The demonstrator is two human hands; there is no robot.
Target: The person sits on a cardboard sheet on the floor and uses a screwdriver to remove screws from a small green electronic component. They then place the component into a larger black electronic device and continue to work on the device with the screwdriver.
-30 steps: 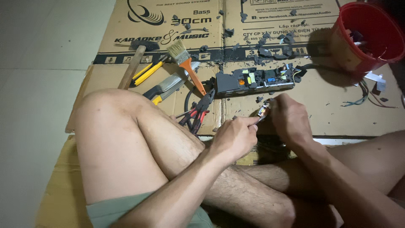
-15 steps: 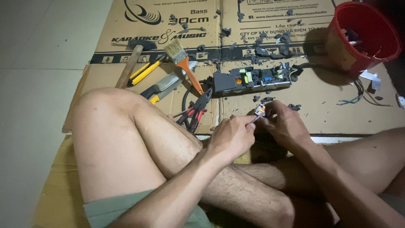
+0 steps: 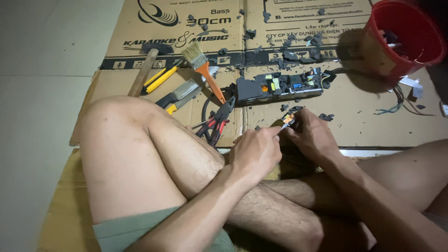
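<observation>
Orange-tipped small component (image 3: pixel 288 120) sits pinched between left hand (image 3: pixel 255 153) and right hand (image 3: pixel 311 136), both closed; light, likely brittle — grip its edges.

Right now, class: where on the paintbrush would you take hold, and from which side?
Grip the paintbrush by its orange handle, probably coming from the near side. The handle slants toward the person and its end lies close to the pliers, while the bristles point away, toward the far cardboard.

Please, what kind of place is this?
Probably an improvised repair spot on a tiled floor, not a proper workshop: flattened cardboard as work surface, hand tools like pliers and paintbrush, and an opened circuit board.
</observation>
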